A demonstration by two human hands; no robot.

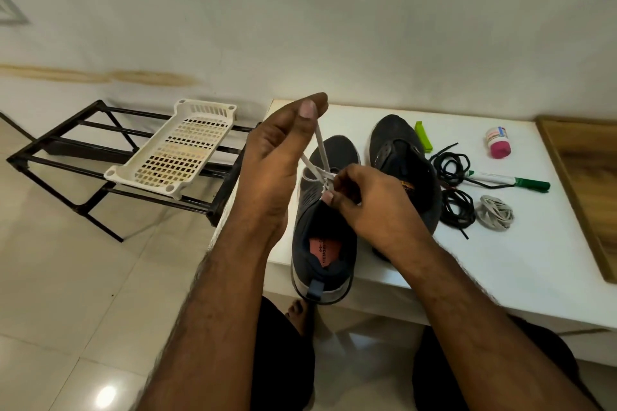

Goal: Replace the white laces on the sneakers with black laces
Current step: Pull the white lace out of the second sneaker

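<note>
Two dark grey sneakers stand on a white table (484, 264). The left sneaker (317, 243) sits at the table's front edge, heel toward me, with a white lace (321, 150) still threaded near its top eyelets. My left hand (280, 157) pinches that lace's end and holds it up above the shoe. At the eyelets, my right hand (364, 200) pinches the lace. The right sneaker (397, 157) has no lace. Black laces (454, 187) lie coiled to its right, beside a bundled white lace (494, 212).
A green marker (510, 181), a green clip (423, 136) and a small pink-capped bottle (498, 142) lie on the table's right part. A wooden board (581, 183) borders the right edge. A black metal rack (100, 157) with a white plastic tray (177, 150) stands left.
</note>
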